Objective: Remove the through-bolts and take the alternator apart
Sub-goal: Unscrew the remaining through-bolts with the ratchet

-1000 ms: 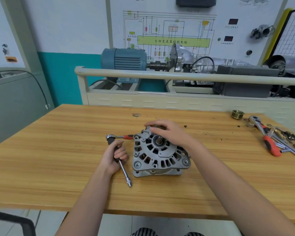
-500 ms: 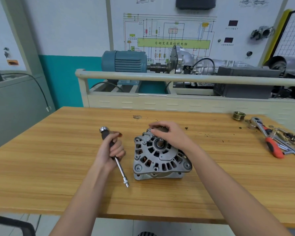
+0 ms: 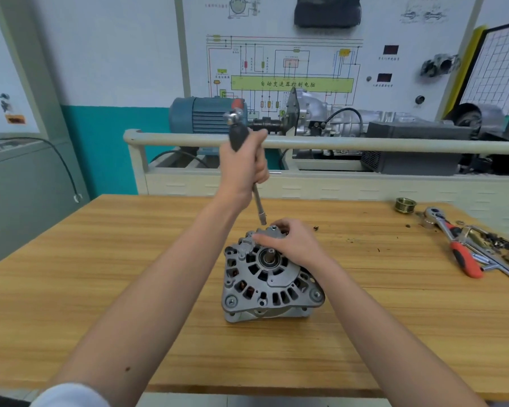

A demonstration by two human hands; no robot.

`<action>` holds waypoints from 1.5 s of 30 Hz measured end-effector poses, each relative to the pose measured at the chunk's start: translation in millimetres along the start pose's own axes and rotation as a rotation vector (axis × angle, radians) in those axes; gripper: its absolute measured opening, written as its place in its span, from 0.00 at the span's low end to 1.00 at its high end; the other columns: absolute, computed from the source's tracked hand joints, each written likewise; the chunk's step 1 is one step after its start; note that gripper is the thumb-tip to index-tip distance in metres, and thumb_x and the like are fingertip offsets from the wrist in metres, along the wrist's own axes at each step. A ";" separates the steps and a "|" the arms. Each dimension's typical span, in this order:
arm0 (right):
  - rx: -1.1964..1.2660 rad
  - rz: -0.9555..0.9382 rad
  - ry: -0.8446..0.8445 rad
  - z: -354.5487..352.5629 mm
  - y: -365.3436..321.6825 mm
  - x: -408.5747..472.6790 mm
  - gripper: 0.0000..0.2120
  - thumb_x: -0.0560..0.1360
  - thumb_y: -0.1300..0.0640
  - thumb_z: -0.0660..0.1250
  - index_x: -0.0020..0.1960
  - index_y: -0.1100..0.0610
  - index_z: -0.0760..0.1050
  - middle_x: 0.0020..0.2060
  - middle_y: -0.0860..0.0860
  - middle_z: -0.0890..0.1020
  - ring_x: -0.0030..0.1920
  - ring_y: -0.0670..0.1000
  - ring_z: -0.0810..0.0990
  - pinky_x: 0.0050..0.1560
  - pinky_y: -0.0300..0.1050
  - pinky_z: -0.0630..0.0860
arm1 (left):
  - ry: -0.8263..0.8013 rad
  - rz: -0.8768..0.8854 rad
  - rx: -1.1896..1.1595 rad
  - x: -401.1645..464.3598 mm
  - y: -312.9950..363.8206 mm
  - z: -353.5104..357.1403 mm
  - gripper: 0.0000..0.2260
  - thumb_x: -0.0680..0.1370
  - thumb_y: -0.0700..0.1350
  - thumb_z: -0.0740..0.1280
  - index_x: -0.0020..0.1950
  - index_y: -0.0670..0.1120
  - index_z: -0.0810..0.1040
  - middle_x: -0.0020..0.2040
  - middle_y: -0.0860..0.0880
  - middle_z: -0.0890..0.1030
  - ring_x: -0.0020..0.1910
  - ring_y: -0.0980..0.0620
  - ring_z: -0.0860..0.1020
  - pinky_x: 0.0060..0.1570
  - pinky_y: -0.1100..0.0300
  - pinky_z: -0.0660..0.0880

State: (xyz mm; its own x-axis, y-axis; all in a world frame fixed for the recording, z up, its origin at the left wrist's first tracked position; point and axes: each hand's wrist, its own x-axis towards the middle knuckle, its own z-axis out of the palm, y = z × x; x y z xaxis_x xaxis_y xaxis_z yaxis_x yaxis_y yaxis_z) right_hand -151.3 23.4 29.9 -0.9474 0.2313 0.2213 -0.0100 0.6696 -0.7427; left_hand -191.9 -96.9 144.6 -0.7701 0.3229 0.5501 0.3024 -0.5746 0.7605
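The left hand grips a long socket driver with the fingers curled round its black handle, and the tip hangs just above a through-bolt head at the far edge of the alternator. If the socket comes down tilted, it may slip off the bolt and strike the right hand, which rests on the housing with fingers bent over the far rim, very near this bolt. The alternator could also turn if the hold is weak. It lies near the middle of the wooden table, grey, with vent slots and the bare shaft upward.
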 end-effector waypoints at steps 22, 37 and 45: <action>-0.012 -0.087 0.030 -1.3 1.9 -1.3 0.28 0.62 0.29 0.69 0.33 0.53 0.65 0.27 0.47 0.68 0.29 0.48 0.66 0.33 0.45 0.58 | -0.097 0.029 0.194 5.7 -43.6 21.7 0.18 0.77 0.33 0.61 0.30 0.45 0.64 0.20 0.53 0.62 0.18 0.55 0.57 0.22 0.65 0.57; 0.042 -0.087 0.011 -2.8 0.1 -3.2 0.24 0.63 0.32 0.71 0.33 0.49 0.66 0.28 0.44 0.70 0.29 0.45 0.69 0.31 0.41 0.61 | -0.483 -0.109 0.136 9.9 -39.6 11.9 0.13 0.71 0.36 0.61 0.29 0.46 0.63 0.20 0.53 0.62 0.19 0.55 0.55 0.23 0.65 0.54; 0.069 -0.039 -0.017 -2.2 2.5 -1.6 0.22 0.63 0.32 0.72 0.43 0.49 0.74 0.40 0.43 0.78 0.41 0.45 0.75 0.40 0.41 0.71 | -0.673 -0.258 0.166 13.7 -41.1 15.7 0.11 0.64 0.41 0.63 0.25 0.49 0.64 0.20 0.53 0.60 0.19 0.55 0.55 0.24 0.66 0.54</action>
State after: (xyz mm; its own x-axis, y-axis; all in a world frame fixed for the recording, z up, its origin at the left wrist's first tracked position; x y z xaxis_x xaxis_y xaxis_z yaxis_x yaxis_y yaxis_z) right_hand -149.1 26.2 29.1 -0.9510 0.1942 0.2405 -0.0680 0.6274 -0.7757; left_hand -206.1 -57.0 126.3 -0.3332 0.8546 0.3983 0.2800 -0.3137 0.9073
